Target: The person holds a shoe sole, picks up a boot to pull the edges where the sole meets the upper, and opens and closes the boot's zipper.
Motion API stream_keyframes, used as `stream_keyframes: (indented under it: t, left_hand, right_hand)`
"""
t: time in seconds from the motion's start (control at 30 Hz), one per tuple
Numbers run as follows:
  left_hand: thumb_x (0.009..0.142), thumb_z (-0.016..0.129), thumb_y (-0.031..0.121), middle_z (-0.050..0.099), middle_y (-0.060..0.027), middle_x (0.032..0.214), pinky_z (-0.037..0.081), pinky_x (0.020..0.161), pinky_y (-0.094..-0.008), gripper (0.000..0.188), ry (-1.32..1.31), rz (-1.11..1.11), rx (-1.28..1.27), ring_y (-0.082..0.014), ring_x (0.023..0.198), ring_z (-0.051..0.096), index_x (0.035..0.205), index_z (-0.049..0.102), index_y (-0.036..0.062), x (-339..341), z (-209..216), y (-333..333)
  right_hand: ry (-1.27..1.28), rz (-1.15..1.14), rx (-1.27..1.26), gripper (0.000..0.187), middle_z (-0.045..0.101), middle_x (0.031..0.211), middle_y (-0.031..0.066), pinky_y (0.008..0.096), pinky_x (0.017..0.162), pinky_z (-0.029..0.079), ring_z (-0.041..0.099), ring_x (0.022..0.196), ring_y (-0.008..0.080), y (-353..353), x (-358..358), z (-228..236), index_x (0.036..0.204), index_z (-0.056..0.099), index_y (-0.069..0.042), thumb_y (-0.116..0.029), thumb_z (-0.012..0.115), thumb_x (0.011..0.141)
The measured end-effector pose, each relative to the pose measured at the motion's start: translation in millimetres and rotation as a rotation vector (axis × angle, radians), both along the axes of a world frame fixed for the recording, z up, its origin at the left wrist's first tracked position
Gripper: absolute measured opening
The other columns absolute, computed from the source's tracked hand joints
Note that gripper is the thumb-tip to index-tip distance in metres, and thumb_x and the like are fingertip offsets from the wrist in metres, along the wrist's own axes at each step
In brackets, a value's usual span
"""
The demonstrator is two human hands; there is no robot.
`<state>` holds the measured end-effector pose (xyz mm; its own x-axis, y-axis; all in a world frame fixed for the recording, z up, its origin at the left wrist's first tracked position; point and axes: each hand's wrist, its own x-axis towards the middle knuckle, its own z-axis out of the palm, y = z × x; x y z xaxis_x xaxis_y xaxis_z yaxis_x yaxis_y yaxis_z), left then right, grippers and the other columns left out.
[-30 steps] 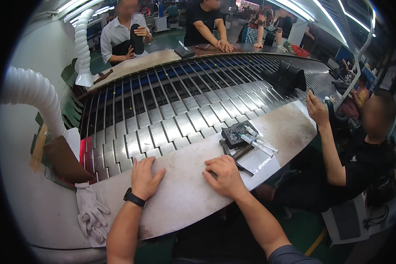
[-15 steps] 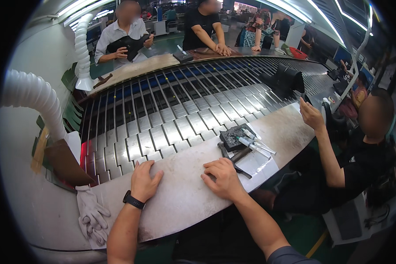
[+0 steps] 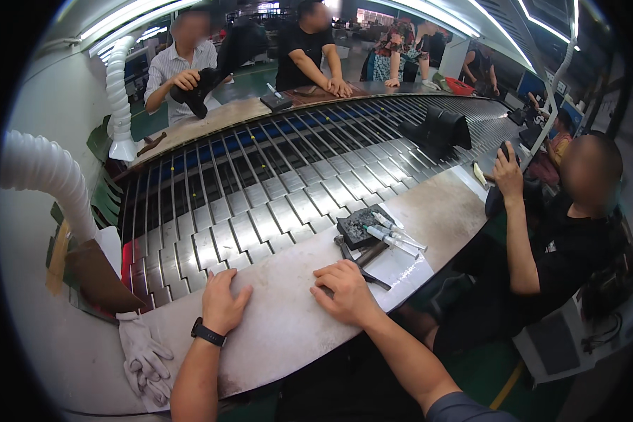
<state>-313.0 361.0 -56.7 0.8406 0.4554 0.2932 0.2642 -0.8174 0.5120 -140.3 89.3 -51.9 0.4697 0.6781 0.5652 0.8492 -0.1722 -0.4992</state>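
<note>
My left hand (image 3: 222, 304), a black watch on its wrist, lies palm down on the pale worktop (image 3: 267, 330) near the conveyor's edge, fingers stretched out. My right hand (image 3: 344, 294) rests on the same board, fingers loosely curved and thumb apart. A small dark patch shows under its fingers; I cannot make out what it is. Just beyond that hand lies a hammer (image 3: 343, 249), with another dark tool (image 3: 376, 280) beside it. Behind these sit a rough black block (image 3: 357, 226) and several syringes (image 3: 399, 240), partly over a white sheet (image 3: 409, 267).
White gloves (image 3: 142, 352) lie at the left end. A slatted metal conveyor (image 3: 260, 218) runs beyond the board, carrying a black boot (image 3: 436, 130). White ducts (image 3: 49, 172) hang at left. A co-worker (image 3: 534, 246) sits at right; others stand across the conveyor.
The view has shifted slightly; my hands stay on the board. Across the conveyor, a co-worker has turned and raised a black boot. The right co-worker's raised hand now shows a dark object.
</note>
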Motion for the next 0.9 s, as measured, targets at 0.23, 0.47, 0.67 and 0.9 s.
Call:
stream_keyframes:
  t: [0.23,0.47,0.67,0.9]
  left_hand:
    - [0.092,0.079,0.025,0.073,-0.0236,0.126,0.036,0.128,-0.0559,0.048,-0.027,-0.014,0.009,-0.0445,0.122,0.066,0.13,0.068,-0.0029,3,-7,4]
    - [0.094,0.078,0.018,0.072,-0.0258,0.131,0.042,0.121,-0.0499,0.047,0.021,-0.011,-0.029,-0.0438,0.126,0.064,0.132,0.068,-0.0062,0,-6,5]
    - [0.093,0.077,0.013,0.069,-0.0265,0.129,0.049,0.111,-0.0481,0.048,0.013,-0.019,-0.025,-0.0444,0.123,0.064,0.135,0.065,-0.0086,-2,-2,1]
    - [0.094,0.076,0.013,0.068,-0.0272,0.128,0.049,0.109,-0.0479,0.047,0.004,-0.048,0.011,-0.0442,0.121,0.065,0.134,0.065,-0.0088,0,-8,4]
  right_hand:
    - [0.021,0.017,-0.002,0.019,0.076,0.106,0.0094,0.0456,0.113,0.044,0.067,0.111,0.0295,-4,3,3,0.092,0.071,-0.004,-0.022,0.077,0.095]
    - [0.037,0.026,0.029,0.02,0.073,0.103,0.0088,0.0432,0.11,0.045,0.066,0.107,0.0285,-6,2,-5,0.089,0.069,-0.004,-0.021,0.078,0.093]
    - [0.049,0.021,0.04,0.02,0.074,0.109,0.007,0.0429,0.11,0.045,0.066,0.107,0.027,-7,1,-7,0.087,0.068,-0.004,-0.02,0.079,0.092]
    - [0.04,0.014,0.031,0.02,0.073,0.103,0.0079,0.0432,0.111,0.045,0.066,0.106,0.0274,-10,1,-8,0.087,0.069,-0.004,-0.021,0.08,0.09]
